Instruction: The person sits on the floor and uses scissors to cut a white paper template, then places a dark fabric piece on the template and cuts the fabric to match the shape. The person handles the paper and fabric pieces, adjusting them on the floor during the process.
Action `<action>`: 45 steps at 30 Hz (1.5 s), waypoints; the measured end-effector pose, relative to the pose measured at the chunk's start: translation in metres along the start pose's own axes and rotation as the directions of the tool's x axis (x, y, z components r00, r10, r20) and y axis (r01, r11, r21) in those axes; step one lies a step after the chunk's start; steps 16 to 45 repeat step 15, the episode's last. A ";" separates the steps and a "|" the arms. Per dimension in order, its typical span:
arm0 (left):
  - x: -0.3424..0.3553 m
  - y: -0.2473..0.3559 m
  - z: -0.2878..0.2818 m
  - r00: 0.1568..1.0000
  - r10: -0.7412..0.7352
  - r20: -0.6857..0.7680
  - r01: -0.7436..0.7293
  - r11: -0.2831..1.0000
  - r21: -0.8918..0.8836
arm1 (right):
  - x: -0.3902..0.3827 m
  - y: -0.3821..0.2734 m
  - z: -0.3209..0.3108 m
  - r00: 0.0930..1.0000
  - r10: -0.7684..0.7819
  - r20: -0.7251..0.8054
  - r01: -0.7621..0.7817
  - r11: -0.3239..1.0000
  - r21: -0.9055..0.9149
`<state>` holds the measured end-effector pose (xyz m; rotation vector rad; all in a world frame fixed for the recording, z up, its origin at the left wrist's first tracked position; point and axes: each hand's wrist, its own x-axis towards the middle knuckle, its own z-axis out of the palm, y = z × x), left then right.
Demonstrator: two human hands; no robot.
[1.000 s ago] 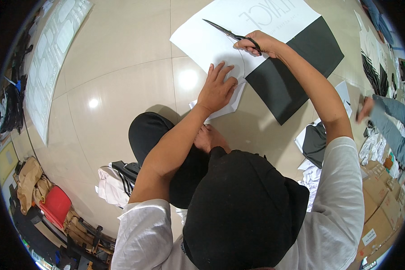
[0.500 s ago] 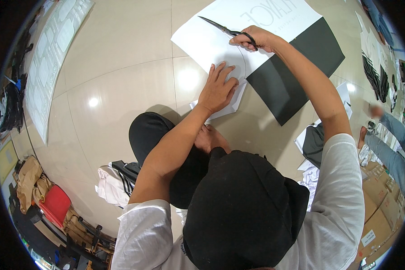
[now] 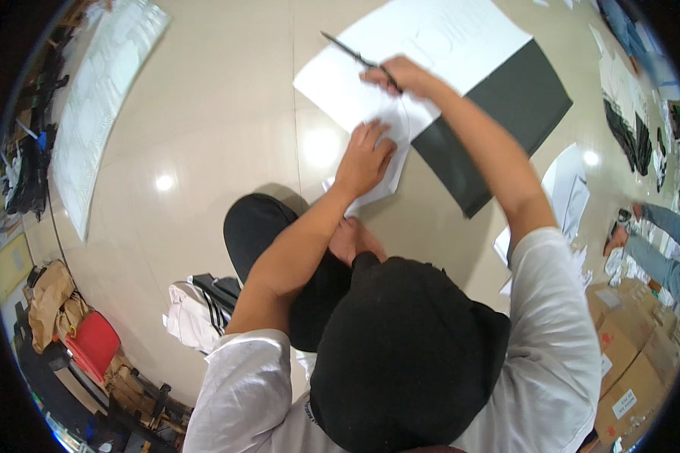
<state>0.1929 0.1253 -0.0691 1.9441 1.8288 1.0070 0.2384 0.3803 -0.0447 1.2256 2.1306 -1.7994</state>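
My right hand (image 3: pixel 400 77) grips black-handled scissors (image 3: pixel 347 50), their dark blades pointing to the far left above a large white sheet (image 3: pixel 461 34). Faint grey printing shows on that sheet, and a wide black band (image 3: pixel 510 102) runs along its right side. Below the scissors, my left hand (image 3: pixel 364 160) rests on the sheet's near corner with fingers stretched forward, partly blurred. Under and beside it lies a folded white flap (image 3: pixel 389 177). A thin curved line runs across the white between the two hands.
My bent knees in black and a bare foot (image 3: pixel 345 240) are close below the left hand. White pieces (image 3: pixel 563 192) lie at the right, cardboard boxes (image 3: pixel 627 362) lower right. Clothes (image 3: pixel 189 313), a red chair seat (image 3: pixel 92 343) and a long patterned sheet (image 3: pixel 102 113) are leftward. Another person's legs (image 3: pixel 653 249) show far right.
My right hand with the scissors has come nearer and to the left. My left hand's fingers have drawn closer together on the sheet. The view has shifted slightly.
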 end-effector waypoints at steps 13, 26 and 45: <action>0.019 -0.072 -0.074 0.284 -0.826 -0.487 0.640 0.541 -0.545 | -0.300 0.151 0.117 0.924 -0.082 -0.373 -0.028 0.959 -0.280; 0.018 -0.094 -0.077 0.022 -0.924 -0.381 0.583 0.321 -0.746 | -0.302 0.195 0.122 0.932 -0.120 -0.342 0.004 0.947 -0.322; 0.018 -0.094 -0.077 0.022 -0.924 -0.381 0.583 0.321 -0.746 | -0.302 0.195 0.122 0.932 -0.120 -0.342 0.004 0.947 -0.322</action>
